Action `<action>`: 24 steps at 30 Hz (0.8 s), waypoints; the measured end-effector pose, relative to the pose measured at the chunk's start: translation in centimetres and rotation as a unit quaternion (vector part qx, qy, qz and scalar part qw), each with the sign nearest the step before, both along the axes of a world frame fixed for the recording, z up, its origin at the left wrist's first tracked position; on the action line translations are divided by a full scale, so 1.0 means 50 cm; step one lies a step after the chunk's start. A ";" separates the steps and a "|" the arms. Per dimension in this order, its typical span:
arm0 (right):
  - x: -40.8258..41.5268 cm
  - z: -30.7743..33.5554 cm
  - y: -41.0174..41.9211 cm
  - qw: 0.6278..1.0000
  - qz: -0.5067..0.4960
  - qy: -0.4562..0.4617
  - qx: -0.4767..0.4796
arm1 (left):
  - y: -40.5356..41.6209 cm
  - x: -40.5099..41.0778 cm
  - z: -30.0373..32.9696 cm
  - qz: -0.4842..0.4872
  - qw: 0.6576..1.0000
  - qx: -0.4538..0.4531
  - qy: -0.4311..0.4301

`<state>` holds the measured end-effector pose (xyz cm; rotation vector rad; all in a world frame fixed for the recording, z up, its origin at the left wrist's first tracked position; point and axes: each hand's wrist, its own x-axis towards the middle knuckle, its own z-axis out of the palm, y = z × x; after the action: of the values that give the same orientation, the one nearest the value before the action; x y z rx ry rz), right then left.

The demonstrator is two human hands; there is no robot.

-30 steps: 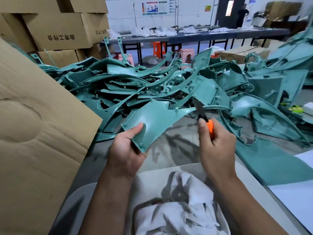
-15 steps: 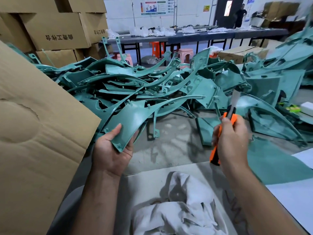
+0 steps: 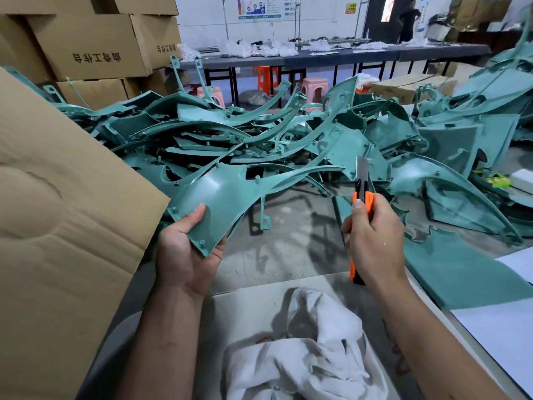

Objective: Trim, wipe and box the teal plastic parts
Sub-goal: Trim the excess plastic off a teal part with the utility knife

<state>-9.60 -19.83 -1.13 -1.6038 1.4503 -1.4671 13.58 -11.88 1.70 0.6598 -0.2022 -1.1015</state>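
Left hand (image 3: 189,255) grips teal part (image 3: 227,197) corner; right hand (image 3: 375,241) grips knife (image 3: 362,194), apart.

teal part (image 3: 230,194) – curved, held up | teal pile (image 3: 288,134) – heaped behind

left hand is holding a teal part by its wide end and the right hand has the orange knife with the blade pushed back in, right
Not quite: the utility knife in the right hand has its blade extended, pointing up, as the head view shows. The left hand does hold the teal part by its wide end.
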 end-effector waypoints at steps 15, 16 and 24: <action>0.024 -0.009 0.018 0.991 0.009 0.112 -0.068 | 0.002 -0.011 -0.008 -0.010 1.000 0.008 0.004; 0.031 -0.012 0.020 0.991 0.013 0.116 -0.068 | 0.001 -0.013 -0.008 -0.008 1.000 0.010 0.009; 0.028 -0.006 0.026 0.989 0.011 0.109 -0.094 | 0.000 -0.015 -0.006 -0.007 1.000 -0.002 0.028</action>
<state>-8.22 -18.53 -1.44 -1.9423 1.4386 -1.4907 12.82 -11.89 1.39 0.6244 -0.1607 -1.1314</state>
